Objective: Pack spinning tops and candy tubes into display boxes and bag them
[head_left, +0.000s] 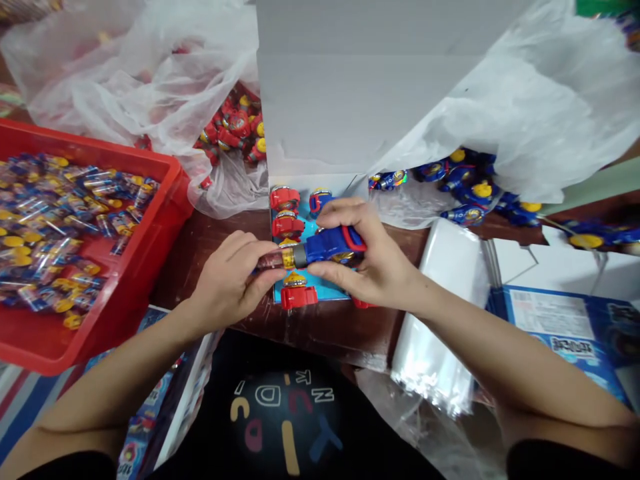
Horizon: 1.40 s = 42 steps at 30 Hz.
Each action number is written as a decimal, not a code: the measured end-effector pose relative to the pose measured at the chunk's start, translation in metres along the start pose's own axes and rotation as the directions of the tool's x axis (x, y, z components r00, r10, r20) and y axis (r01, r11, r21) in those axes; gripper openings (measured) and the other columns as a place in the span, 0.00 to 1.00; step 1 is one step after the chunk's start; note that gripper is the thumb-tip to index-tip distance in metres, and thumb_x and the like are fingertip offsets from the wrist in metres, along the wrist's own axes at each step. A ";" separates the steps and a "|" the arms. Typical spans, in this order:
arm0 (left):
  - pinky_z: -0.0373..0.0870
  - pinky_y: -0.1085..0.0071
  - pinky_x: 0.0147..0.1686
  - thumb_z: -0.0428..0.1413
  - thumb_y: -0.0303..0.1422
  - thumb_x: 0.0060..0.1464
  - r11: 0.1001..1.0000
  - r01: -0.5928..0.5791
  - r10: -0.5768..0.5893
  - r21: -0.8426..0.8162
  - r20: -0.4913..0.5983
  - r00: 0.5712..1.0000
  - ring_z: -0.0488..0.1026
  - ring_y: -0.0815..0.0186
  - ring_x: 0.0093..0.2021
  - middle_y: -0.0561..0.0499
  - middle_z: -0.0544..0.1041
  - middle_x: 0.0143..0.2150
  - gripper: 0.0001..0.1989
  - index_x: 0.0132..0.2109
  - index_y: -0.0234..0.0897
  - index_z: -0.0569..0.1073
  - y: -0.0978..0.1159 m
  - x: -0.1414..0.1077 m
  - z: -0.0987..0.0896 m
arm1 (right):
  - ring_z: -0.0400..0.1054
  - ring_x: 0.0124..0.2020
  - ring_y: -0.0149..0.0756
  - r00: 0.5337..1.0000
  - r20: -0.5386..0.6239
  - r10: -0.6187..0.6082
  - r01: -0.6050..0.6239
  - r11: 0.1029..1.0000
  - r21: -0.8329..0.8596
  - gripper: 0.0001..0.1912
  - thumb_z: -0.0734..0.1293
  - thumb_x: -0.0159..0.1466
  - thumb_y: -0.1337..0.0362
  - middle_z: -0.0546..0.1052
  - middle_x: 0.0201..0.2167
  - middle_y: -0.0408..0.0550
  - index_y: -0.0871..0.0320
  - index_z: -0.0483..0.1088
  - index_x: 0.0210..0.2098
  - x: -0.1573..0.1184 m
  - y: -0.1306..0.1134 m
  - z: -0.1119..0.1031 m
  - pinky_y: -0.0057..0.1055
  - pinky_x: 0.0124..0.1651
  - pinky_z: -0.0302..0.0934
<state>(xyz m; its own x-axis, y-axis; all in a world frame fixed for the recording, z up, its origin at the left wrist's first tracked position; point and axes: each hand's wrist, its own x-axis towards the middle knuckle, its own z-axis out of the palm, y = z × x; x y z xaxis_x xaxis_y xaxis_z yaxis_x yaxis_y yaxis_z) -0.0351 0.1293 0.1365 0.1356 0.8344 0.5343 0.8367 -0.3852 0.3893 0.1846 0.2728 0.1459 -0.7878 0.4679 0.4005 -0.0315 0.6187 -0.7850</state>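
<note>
My right hand (373,257) is closed around a blue toy (323,245) with a red loop on its handle. Pinched in my left hand (233,277) is a small clear tube with a yellow end (277,259), which meets the dark nozzle of the blue toy. Both hands are held over an open display box (325,288) with a light blue inside. Red toys (299,296) stand along the box's left side, and another blue toy (320,199) stands at its back. My hands hide part of the box.
A red bin (173,177) of small tubes is at left. Behind are plastic bags of red toys (235,127) and blue toys (470,190). A tall white box lid (320,87) rises at the back. Clear plastic sleeves (450,267) and a printed carton (560,320) lie at right.
</note>
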 end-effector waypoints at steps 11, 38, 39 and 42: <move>0.64 0.52 0.68 0.59 0.49 0.69 0.982 -0.012 0.021 0.186 -0.047 0.999 0.68 0.47 0.71 0.37 0.69 0.72 0.40 0.78 0.41 0.54 -0.029 0.014 0.024 | 0.70 0.54 0.48 0.993 -0.068 0.094 -0.110 0.946 -0.304 0.24 0.75 0.66 0.49 0.73 0.51 0.55 0.53 0.68 0.55 0.004 0.001 -0.066 0.45 0.54 0.72; 0.68 0.50 0.66 0.45 0.25 0.70 0.993 -0.035 -0.010 0.113 0.376 0.926 0.74 0.53 0.67 0.41 0.74 0.68 0.22 0.63 0.34 0.76 -0.063 0.100 0.080 | 0.77 0.48 0.45 0.842 0.386 0.377 0.031 0.680 -0.732 0.23 0.69 0.72 0.62 0.68 0.68 0.58 0.54 0.70 0.65 0.034 0.037 -0.016 0.37 0.41 0.69; 0.69 0.50 0.66 0.45 0.26 0.69 0.991 -0.039 -0.010 0.130 0.355 0.935 0.74 0.53 0.67 0.40 0.74 0.68 0.22 0.63 0.33 0.75 -0.062 0.096 0.081 | 0.76 0.50 0.47 0.863 0.379 0.334 0.022 0.724 -0.689 0.24 0.70 0.71 0.60 0.69 0.66 0.59 0.55 0.70 0.65 0.034 0.039 -0.020 0.40 0.44 0.71; 0.68 0.51 0.69 0.48 0.26 0.70 0.985 -0.089 0.043 0.147 0.286 0.957 0.71 0.53 0.70 0.39 0.72 0.70 0.21 0.65 0.32 0.73 -0.050 0.075 0.064 | 0.76 0.53 0.49 0.944 0.292 0.153 0.004 0.880 -0.474 0.24 0.73 0.69 0.52 0.78 0.56 0.56 0.56 0.74 0.60 0.018 0.041 -0.056 0.44 0.51 0.73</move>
<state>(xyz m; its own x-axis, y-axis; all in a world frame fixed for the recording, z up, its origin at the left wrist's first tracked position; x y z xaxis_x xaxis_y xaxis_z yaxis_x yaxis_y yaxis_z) -0.0329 0.2366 0.1088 0.3180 0.8947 0.3135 0.8901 -0.3956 0.2261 0.2034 0.3421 0.1480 -0.9283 0.3521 0.1198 0.2607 0.8458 -0.4654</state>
